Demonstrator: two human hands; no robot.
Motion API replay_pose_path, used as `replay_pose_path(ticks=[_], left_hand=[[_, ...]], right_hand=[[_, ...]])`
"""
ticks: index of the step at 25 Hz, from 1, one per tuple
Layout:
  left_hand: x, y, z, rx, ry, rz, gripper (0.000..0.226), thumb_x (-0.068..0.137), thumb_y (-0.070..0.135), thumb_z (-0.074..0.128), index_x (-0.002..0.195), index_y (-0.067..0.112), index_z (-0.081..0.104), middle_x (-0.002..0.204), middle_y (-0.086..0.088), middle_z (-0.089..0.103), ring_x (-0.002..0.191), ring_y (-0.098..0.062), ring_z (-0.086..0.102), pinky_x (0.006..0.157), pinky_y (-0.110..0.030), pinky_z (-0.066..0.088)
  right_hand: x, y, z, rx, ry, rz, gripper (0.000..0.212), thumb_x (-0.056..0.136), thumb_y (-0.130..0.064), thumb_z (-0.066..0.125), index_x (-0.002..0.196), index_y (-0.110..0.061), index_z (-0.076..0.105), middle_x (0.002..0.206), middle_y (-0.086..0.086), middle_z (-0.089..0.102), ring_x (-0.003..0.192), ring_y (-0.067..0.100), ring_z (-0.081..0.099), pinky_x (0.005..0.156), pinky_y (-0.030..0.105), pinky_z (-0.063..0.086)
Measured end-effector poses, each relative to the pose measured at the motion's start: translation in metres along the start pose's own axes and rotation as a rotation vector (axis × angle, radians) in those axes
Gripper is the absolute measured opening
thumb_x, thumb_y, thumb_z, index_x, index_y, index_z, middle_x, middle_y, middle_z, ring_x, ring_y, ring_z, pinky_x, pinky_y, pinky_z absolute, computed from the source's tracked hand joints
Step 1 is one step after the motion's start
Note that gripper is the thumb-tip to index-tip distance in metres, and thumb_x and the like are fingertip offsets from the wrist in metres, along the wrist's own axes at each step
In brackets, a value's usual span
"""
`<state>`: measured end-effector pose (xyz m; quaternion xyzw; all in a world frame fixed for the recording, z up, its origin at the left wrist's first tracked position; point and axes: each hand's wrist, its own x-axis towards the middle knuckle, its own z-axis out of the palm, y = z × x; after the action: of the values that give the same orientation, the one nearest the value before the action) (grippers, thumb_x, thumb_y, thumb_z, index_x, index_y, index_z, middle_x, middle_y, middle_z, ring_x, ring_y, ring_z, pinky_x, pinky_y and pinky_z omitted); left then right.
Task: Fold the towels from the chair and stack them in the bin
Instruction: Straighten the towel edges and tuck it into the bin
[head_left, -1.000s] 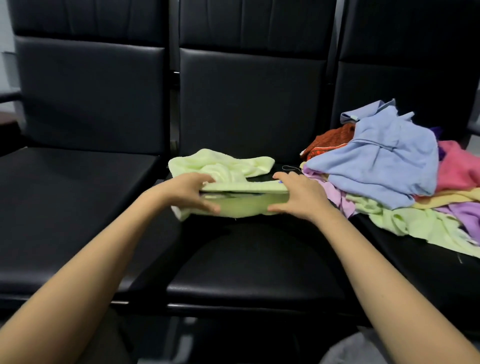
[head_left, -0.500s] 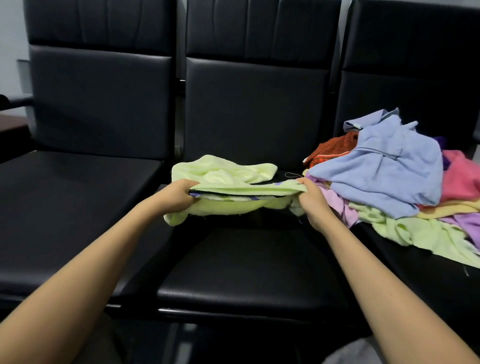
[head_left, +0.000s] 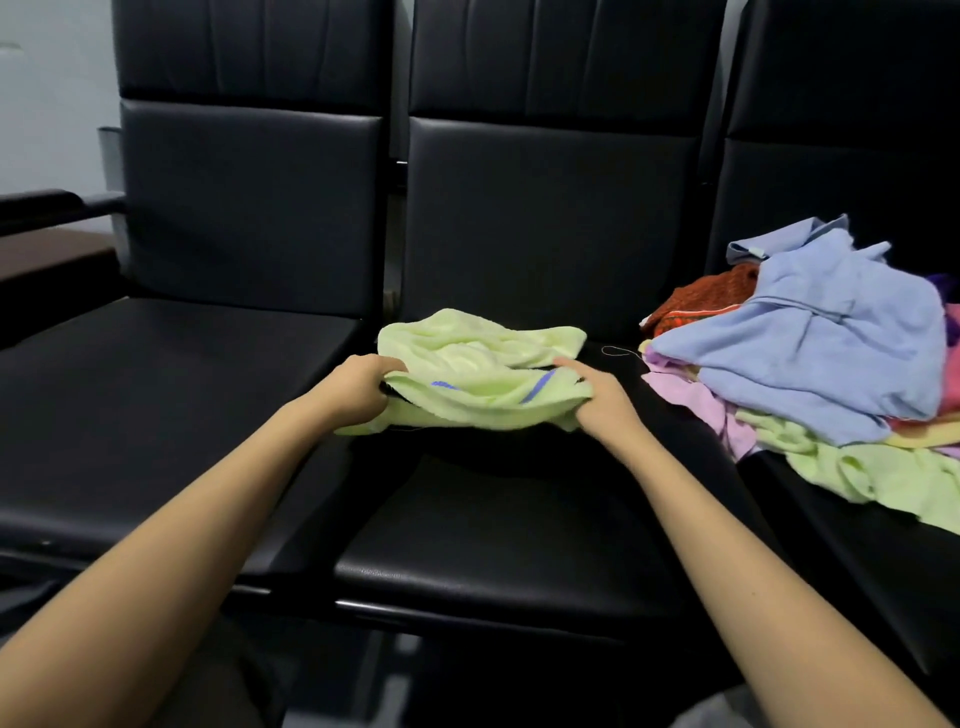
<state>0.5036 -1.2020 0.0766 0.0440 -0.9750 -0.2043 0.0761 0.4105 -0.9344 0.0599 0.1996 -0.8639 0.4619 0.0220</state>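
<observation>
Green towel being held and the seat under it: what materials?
green towel: likely terry cotton or microfibre, matte, fuzzy nap, limp folds. seat: black leather or vinyl, cannot tell which; smooth, fine grain, soft sheen on the front edge.

3 seats in a row. Towel (head_left: 478, 374) lies on mid seat (head_left: 509, 519), toward its back edge, far part bunched behind the near part. Left grip (head_left: 353, 387) holds towel's L end at the seat's L edge; right grip (head_left: 602, 400) holds its R end. Thread (head_left: 621, 352) on mid seat's back R corner, btw towel & pile (head_left: 810, 353). Pile sits on right seat (head_left: 857, 561), reaching its L edge. Left seat (head_left: 156, 405) is L of towel; armrest (head_left: 47, 205) beyond it, far L.
</observation>
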Motion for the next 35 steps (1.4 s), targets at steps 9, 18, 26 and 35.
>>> replay_pose_path(ticks=[9,18,26,35], left_hand=[[-0.010,-0.010,-0.001,0.151,-0.199,0.052,0.033,0.071,0.038,0.077,0.093,0.022,0.059,0.090,0.007,0.062,0.087,-0.015,0.056,0.076,-0.034,0.047],[0.001,0.036,0.009,-0.369,-0.156,0.142,0.024,0.090,0.001,0.050,0.084,0.022,0.058,0.087,0.010,0.059,0.091,-0.010,0.054,0.072,-0.014,0.039],[0.006,0.054,-0.027,0.003,-1.006,-0.035,0.036,0.080,0.006,0.072,0.115,0.005,0.061,0.108,-0.007,0.069,0.086,-0.016,0.067,0.078,-0.027,0.056],[0.101,0.069,-0.018,0.384,-0.359,0.035,0.034,0.083,0.020,0.060,0.117,0.016,0.063,0.111,-0.004,0.065,0.099,-0.025,0.062,0.081,-0.034,0.051]], right_hand=[[-0.017,-0.002,-0.031,-0.801,0.118,-0.271,0.034,0.083,-0.026,0.057,0.116,-0.023,0.053,0.111,0.000,0.057,0.105,0.027,0.055,0.082,0.039,0.038],[-0.016,-0.008,-0.055,-0.705,-0.362,0.045,0.026,0.091,-0.008,0.044,0.104,-0.018,0.065,0.102,-0.003,0.060,0.092,0.016,0.054,0.071,0.022,0.045],[-0.007,-0.032,-0.094,-0.543,-1.039,0.590,0.057,0.061,-0.034,0.085,0.105,-0.006,0.062,0.090,0.008,0.065,0.086,0.021,0.062,0.077,0.028,0.049],[0.076,-0.040,-0.092,-0.934,-0.481,0.249,0.032,0.084,-0.008,0.059,0.116,-0.004,0.060,0.095,0.010,0.064,0.082,0.026,0.063,0.066,0.029,0.049]])
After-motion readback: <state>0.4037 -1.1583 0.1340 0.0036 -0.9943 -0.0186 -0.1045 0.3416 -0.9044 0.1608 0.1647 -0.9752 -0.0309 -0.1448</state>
